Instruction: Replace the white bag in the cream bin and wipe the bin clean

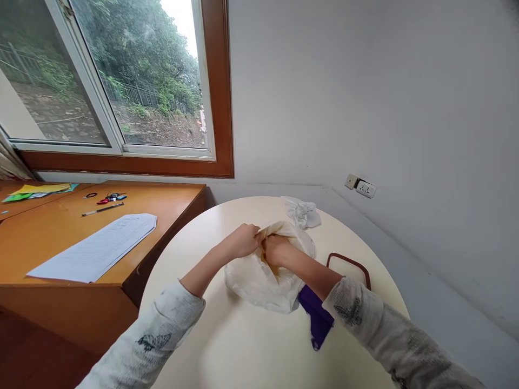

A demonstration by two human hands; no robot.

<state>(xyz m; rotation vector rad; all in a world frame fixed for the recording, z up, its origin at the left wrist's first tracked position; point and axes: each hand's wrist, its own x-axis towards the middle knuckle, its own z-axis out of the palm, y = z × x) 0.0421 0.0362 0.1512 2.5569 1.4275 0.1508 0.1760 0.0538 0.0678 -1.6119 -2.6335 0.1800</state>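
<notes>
A white plastic bag (pixel 259 286) sits puffed out on the round cream table (pixel 243 346), its mouth facing up. My left hand (pixel 245 241) pinches the left side of the bag's rim with closed fingers. Reaching in through the mouth is my right hand (pixel 279 251), whose fingers are hidden inside. Something orange-yellow (pixel 275 269) shows within the bag, just below that hand; its kind cannot be made out. Beneath my right forearm a dark purple cloth (pixel 318 321) lies against the bag, partly covered.
A crumpled white plastic bag (pixel 302 213) lies at the table's back. To the right is a reddish-brown curved handle or frame (pixel 352 261), partly behind my arm. On the wooden desk (pixel 178 200) at left are papers (pixel 101 246), a pen (pixel 102 209) and small items. A wall socket (pixel 366 188) is behind.
</notes>
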